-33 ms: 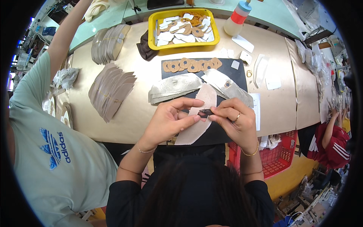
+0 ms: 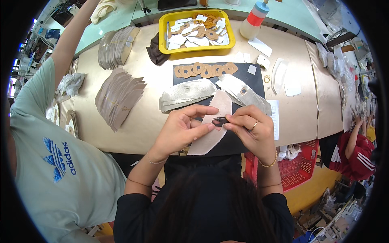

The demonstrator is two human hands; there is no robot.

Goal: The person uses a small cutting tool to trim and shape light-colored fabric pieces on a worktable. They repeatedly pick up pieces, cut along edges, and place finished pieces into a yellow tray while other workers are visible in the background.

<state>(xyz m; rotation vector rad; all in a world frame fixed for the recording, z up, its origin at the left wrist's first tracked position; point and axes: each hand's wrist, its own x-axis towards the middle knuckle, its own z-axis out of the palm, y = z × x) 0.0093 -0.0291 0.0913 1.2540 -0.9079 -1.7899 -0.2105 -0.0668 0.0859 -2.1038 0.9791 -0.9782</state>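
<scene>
A curved, pale beige panel (image 2: 210, 135), seemingly leather or fabric, is held tilted above the black mat (image 2: 235, 141). My left hand (image 2: 182, 127) grips its left edge, with index finger and thumb reaching over its face. Between the thumb and fingers of my right hand (image 2: 253, 127) is a small shiny black piece (image 2: 220, 120), held against the panel's middle; its exact kind cannot be made out. Just beyond lie grey panels on the left (image 2: 188, 92) and grey panels on the right (image 2: 245, 92), with small cut-outs. Tan pieces with holes (image 2: 206, 71) form a row along the mat's far edge.
Behind the mat stands a yellow tray (image 2: 162, 38) of white and tan pieces. To its right is a bottle (image 2: 253, 22) with a red band. Bundled panels (image 2: 117, 97) lie at left, near a co-worker in a pale green shirt (image 2: 60, 162). A red crate (image 2: 298, 172) sits below right.
</scene>
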